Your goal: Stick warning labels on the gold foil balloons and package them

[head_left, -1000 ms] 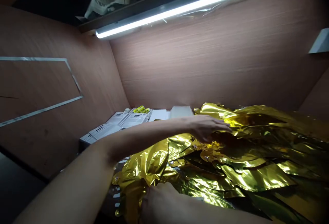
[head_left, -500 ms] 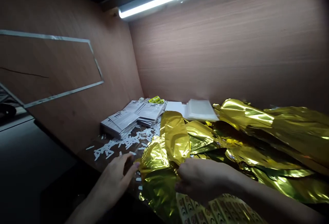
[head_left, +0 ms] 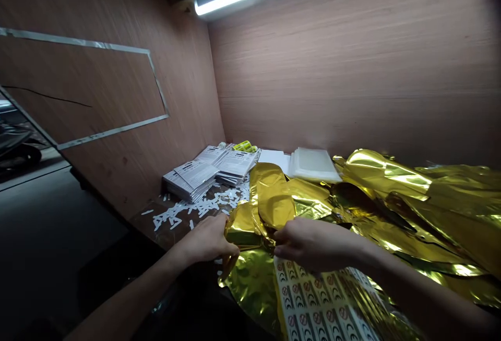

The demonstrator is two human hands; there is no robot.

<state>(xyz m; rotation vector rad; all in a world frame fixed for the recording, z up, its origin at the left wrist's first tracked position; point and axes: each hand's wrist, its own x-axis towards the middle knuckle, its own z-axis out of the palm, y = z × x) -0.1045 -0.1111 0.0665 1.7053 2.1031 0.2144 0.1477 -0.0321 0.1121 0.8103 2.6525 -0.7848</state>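
Note:
A shiny gold foil balloon (head_left: 276,200), flat and folded, lies in front of me. My left hand (head_left: 211,239) grips its left edge between thumb and fingers. On the other side, my right hand (head_left: 293,242) is closed on the same foil near the middle, its fingertips partly hidden. Below the right hand is a sheet of small printed stickers (head_left: 313,304) with red and black marks. Part of the gold foil hangs down between my hands toward the table's front edge.
More gold foil (head_left: 422,215) is heaped on the right. Stacks of printed cards (head_left: 191,179) stand at the back left, with a yellow-green label roll (head_left: 245,147) behind. Clear plastic bags (head_left: 315,163) lie beside white paper (head_left: 274,158). White paper scraps (head_left: 203,205) litter the table.
My left hand has moved right and up from beside the foil and closed on its left edge. My right hand still holds the foil. The view has shifted slightly.

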